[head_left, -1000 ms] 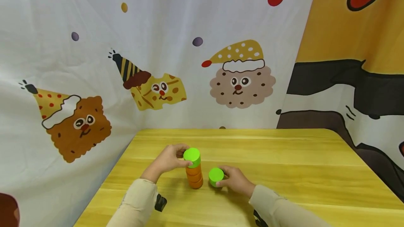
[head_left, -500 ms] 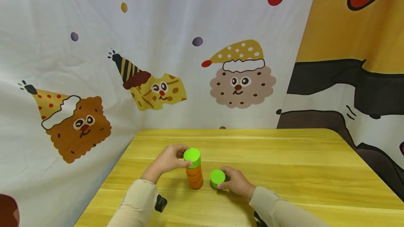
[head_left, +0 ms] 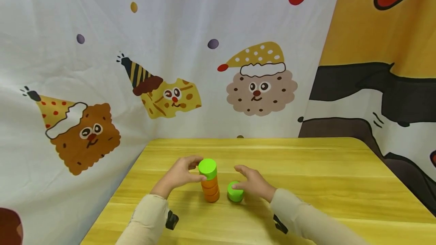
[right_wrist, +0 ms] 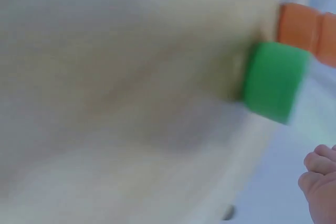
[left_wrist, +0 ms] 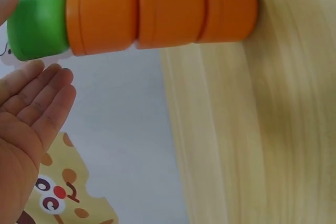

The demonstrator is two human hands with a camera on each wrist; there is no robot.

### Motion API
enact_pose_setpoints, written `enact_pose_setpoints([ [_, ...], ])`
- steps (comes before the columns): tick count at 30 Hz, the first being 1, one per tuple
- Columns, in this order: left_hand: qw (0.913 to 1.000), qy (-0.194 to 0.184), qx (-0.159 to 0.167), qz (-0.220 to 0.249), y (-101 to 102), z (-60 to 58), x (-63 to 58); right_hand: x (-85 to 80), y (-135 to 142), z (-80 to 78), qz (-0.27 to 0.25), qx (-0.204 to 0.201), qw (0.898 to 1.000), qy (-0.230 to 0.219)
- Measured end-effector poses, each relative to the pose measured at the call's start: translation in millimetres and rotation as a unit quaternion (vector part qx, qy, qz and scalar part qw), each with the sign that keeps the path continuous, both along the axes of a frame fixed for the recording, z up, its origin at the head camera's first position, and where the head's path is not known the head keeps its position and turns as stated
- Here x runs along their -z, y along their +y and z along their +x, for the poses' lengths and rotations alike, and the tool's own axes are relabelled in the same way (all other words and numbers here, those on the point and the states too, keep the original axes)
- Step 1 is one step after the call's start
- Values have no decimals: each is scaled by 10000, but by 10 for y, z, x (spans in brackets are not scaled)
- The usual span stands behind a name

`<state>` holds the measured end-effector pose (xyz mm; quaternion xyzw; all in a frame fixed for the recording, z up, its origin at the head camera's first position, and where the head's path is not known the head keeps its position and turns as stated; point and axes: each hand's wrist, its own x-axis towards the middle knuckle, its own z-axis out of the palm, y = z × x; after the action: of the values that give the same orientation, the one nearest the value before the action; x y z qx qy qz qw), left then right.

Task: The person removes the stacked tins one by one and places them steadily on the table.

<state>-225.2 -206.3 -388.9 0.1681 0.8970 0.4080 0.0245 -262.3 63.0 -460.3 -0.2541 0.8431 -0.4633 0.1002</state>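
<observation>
A tower of three orange cylindrical blocks (head_left: 210,190) stands upright on the table, with a green cylindrical block (head_left: 207,168) on top. My left hand (head_left: 180,173) is at the tower's left side, thumb and fingers spread about the green top block. In the left wrist view its fingers (left_wrist: 50,95) are straight, their tips right at the green block's edge. A second green cylindrical block (head_left: 235,194) sits on the table just right of the tower. Over its right side hovers my right hand (head_left: 253,182), fingers spread, the thumb overlapping the block's top in the head view.
The light wooden table (head_left: 323,184) reaches back to a white cloth (head_left: 190,18) printed with cartoon biscuits and cheese. A black device (head_left: 172,220) shows under the left sleeve, and another (head_left: 280,224) under the right one.
My right hand has let go of the loose green block and its fingers have spread and lifted. The left thumb and fingers have eased slightly leftward off the top block; the tower stays put.
</observation>
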Motion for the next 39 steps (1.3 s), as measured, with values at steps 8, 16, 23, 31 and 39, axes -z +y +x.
enact_pose_setpoints([
  [8,9996,-59,257,-88,-45,-11,148,-464,-308,-17,-11,-609,9977,309],
  [16,9995,17,312,42,-30,-23,277,-563,-506,-3,82,-796,9965,251],
  [23,9995,19,304,-4,-22,-39,310,-562,-552,-27,11,-853,9962,197],
  [31,9995,-21,314,62,-14,-36,310,-534,-562,-34,-291,-1004,9944,125],
  [39,9995,-20,302,31,-12,-52,322,-523,-563,-35,-442,-1033,9936,75],
])
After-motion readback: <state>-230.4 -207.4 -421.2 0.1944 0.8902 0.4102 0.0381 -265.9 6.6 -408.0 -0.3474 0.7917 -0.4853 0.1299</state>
